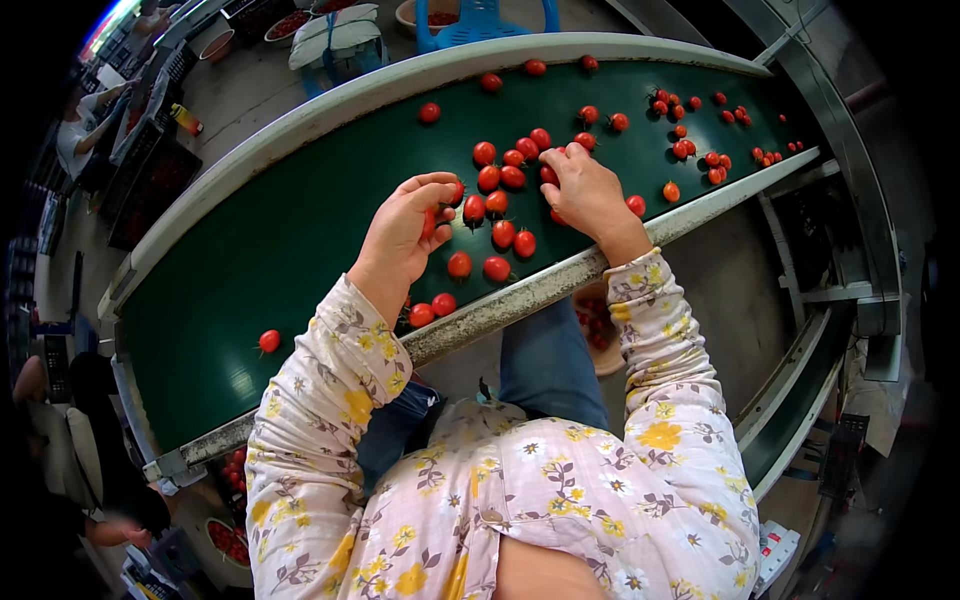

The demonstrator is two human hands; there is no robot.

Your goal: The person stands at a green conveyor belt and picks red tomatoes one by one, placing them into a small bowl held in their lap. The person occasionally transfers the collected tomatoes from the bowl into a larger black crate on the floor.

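Red cherry tomatoes (489,178), some with green stems, lie scattered on a dark green conveyor belt (247,217). My left hand (409,225) is over the belt's middle with two tomatoes in it: one (457,193) at the fingertips, another (428,223) against the palm. To the right, my right hand (589,187) has its thumb and fingers around a tomato (550,175) low over the belt. Its fingers partly hide other tomatoes. A loose cluster lies between both hands, and a lone tomato (269,341) rests at the left.
A pale, worn rail (510,311) edges the belt's near side; a white rail (360,82) bounds the far side. Beyond stands a blue plastic chair (487,19). A basin (609,356) holding tomatoes sits below the belt. Other people work at the left.
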